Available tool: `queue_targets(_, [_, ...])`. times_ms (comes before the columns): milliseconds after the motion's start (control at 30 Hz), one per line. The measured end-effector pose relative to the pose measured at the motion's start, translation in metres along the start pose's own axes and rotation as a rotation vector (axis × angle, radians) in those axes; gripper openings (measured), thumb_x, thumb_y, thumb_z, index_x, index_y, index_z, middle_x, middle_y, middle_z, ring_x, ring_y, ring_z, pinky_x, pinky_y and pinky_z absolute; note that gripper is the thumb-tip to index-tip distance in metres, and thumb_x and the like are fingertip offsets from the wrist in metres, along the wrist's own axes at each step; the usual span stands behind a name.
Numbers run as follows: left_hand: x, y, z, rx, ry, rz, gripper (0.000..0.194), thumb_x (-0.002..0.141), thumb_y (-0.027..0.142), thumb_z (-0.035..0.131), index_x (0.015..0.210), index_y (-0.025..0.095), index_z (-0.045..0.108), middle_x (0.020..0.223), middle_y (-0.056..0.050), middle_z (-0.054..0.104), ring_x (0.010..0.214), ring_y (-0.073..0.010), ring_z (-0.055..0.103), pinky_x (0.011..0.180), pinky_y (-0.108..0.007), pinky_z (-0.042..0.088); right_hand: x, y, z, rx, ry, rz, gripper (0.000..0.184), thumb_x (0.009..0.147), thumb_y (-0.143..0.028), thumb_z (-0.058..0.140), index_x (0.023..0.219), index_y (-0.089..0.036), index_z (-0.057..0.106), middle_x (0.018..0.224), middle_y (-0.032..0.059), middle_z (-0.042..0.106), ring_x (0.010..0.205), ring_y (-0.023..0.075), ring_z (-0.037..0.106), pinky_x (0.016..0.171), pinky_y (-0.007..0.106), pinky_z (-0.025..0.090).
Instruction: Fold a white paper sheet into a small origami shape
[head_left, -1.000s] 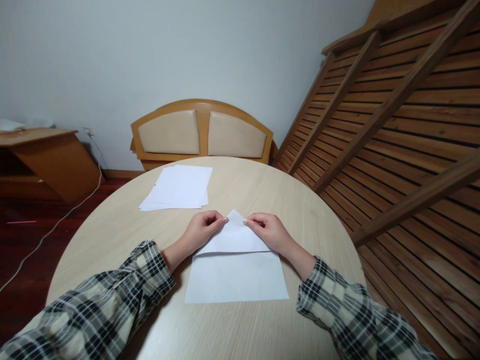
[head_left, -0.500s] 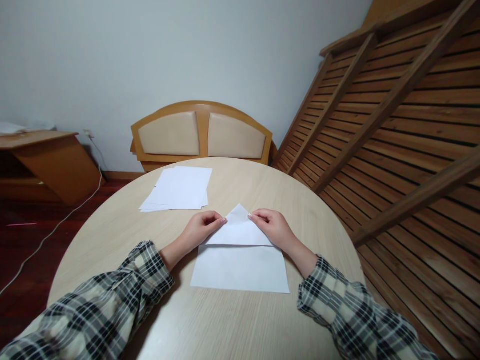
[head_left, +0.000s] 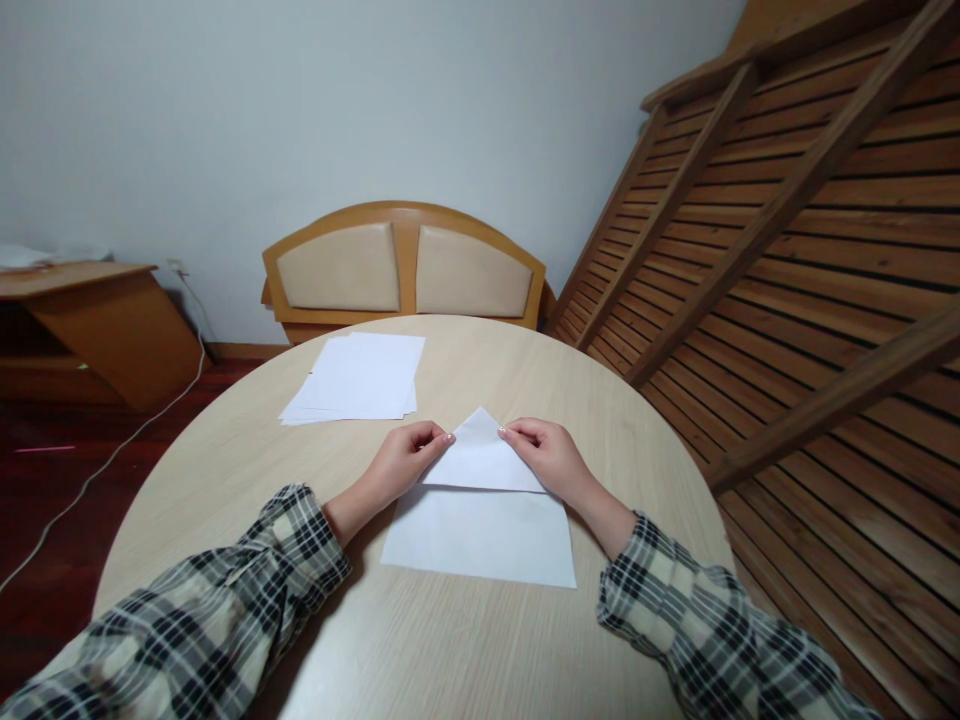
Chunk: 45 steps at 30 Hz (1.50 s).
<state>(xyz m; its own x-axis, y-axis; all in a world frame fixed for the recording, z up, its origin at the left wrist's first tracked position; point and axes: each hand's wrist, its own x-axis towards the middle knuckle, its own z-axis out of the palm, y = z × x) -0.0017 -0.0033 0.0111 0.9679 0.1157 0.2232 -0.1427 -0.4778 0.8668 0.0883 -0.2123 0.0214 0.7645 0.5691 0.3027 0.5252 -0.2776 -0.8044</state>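
Since thin paper is seen in the head view, the white sheet (head_left: 480,535) can be judged light, limp and easily creased, best taken by its slanted edges, where it is pinched by the left hand (head_left: 397,465) and right hand (head_left: 553,462); on the round table (head_left: 465,650), it is folded to a far point

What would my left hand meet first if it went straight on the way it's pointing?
The peak of the folded sheet, whose left edge your left hand is pinching. Beyond that, probably the fingertips of your right hand, though it might just miss them; depth is unclear.
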Motion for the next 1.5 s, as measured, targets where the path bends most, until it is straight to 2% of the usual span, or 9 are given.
queue_targets(300, [-0.001, -0.003, -0.002, -0.070, -0.043, -0.067, 0.031, 0.082, 0.044, 0.055, 0.072, 0.015, 0.062, 0.067, 0.000, 0.056, 0.063, -0.0131, 0.047, 0.058, -0.026, 0.035, 0.004, 0.010, -0.007, -0.011, 0.071, -0.030, 0.026, 0.083, -0.037, 0.057, 0.073, -0.016, 0.068, 0.072, 0.0044, 0.068, 0.067, 0.0173, 0.059, 0.060, 0.026, 0.042])
queue_targets(733, [0.003, -0.008, 0.000, -0.026, 0.013, -0.017, 0.031, 0.083, 0.043, 0.054, 0.065, 0.017, 0.055, 0.060, 0.003, 0.046, 0.058, -0.0118, 0.040, 0.055, -0.025, 0.031, 0.005, 0.015, -0.007, 0.034, 0.084, -0.004, 0.028, 0.082, -0.041, 0.058, 0.076, -0.017, 0.070, 0.077, 0.0057, 0.070, 0.072, 0.0194, 0.061, 0.064, 0.029, 0.044])
queue_targets(967, [0.000, -0.004, -0.002, -0.054, -0.019, -0.032, 0.031, 0.082, 0.044, 0.054, 0.071, 0.016, 0.060, 0.065, 0.000, 0.054, 0.061, -0.0129, 0.046, 0.058, -0.026, 0.035, 0.006, 0.017, -0.008, 0.035, 0.112, 0.009, 0.029, 0.081, -0.042, 0.057, 0.076, -0.017, 0.070, 0.077, 0.0060, 0.070, 0.071, 0.0198, 0.061, 0.063, 0.029, 0.043])
queue_targets(1300, [0.003, -0.013, 0.000, -0.083, 0.077, -0.009, 0.028, 0.080, 0.041, 0.057, 0.068, 0.016, 0.061, 0.062, 0.000, 0.053, 0.058, -0.0125, 0.044, 0.054, -0.026, 0.034, 0.007, 0.017, -0.009, 0.055, 0.168, 0.009, 0.030, 0.080, -0.043, 0.058, 0.075, -0.016, 0.069, 0.077, 0.0065, 0.070, 0.073, 0.0204, 0.061, 0.064, 0.029, 0.043])
queue_targets(1500, [0.003, -0.012, 0.000, -0.105, 0.074, -0.029, 0.028, 0.079, 0.041, 0.057, 0.070, 0.016, 0.063, 0.064, -0.002, 0.056, 0.060, -0.0131, 0.047, 0.056, -0.027, 0.036, 0.007, 0.017, -0.008, 0.070, 0.180, 0.012, 0.030, 0.080, -0.043, 0.059, 0.076, -0.016, 0.070, 0.079, 0.0071, 0.070, 0.074, 0.0207, 0.061, 0.065, 0.029, 0.043])
